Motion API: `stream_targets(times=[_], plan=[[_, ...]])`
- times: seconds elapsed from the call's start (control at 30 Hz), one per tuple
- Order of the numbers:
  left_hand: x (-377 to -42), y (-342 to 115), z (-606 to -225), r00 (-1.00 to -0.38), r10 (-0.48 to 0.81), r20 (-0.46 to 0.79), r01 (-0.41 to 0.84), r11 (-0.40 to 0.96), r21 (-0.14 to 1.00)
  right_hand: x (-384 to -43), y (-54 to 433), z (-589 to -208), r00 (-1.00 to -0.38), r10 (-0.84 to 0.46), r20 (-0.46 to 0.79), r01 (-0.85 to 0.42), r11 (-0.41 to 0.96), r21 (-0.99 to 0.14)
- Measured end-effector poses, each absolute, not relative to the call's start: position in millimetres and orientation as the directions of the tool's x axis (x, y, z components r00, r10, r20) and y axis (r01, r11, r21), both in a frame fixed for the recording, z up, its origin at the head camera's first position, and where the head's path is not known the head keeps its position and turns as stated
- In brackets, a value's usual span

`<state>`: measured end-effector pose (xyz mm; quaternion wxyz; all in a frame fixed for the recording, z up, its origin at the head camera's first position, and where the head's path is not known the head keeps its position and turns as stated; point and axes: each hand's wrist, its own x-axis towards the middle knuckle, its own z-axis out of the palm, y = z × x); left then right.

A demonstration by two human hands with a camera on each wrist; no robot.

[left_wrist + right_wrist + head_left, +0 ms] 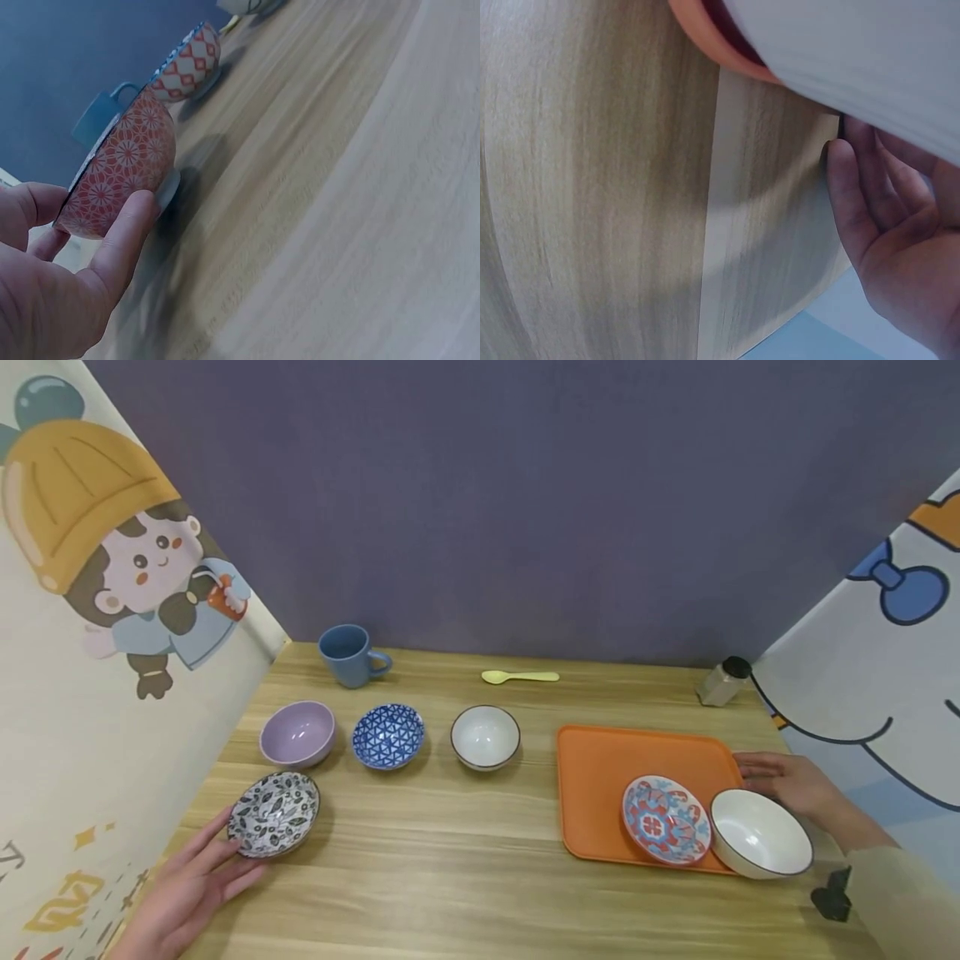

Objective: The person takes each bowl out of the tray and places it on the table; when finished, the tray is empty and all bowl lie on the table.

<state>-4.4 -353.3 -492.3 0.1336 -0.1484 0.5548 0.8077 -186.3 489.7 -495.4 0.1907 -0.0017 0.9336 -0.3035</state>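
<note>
My left hand (187,881) is at the front left, gripping the edge of a bowl with a black-and-white leaf pattern inside (274,814). In the left wrist view that bowl's outside (124,161) is red with white flowers; one finger lies against its wall, others at its rim. At the right, my right hand (787,785) lies beside the right edge of an orange tray (600,760), behind a large white bowl (761,835). Its fingers are loosely extended, with part hidden by the bowl in the right wrist view. The white bowl overlaps the tray's front right corner.
A red-and-blue patterned dish (666,820) is on the tray beside the white bowl. Further left stand a purple bowl (298,735), a blue-and-white bowl (388,737) and a small white bowl (485,738). Along the back are a blue mug (348,656), yellow spoon (520,677) and black-lidded jar (723,682).
</note>
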Motion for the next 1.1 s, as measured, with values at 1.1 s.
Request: stream_targets(times=[1.1], plan=[[2.2, -374.2, -497.2, -0.935, 0.084, -0.345, -0.354, -0.258, 0.899, -188.2, 490.8, -499.0, -0.924, -0.104, -0.368, 0.129, 0.821, -0.557]])
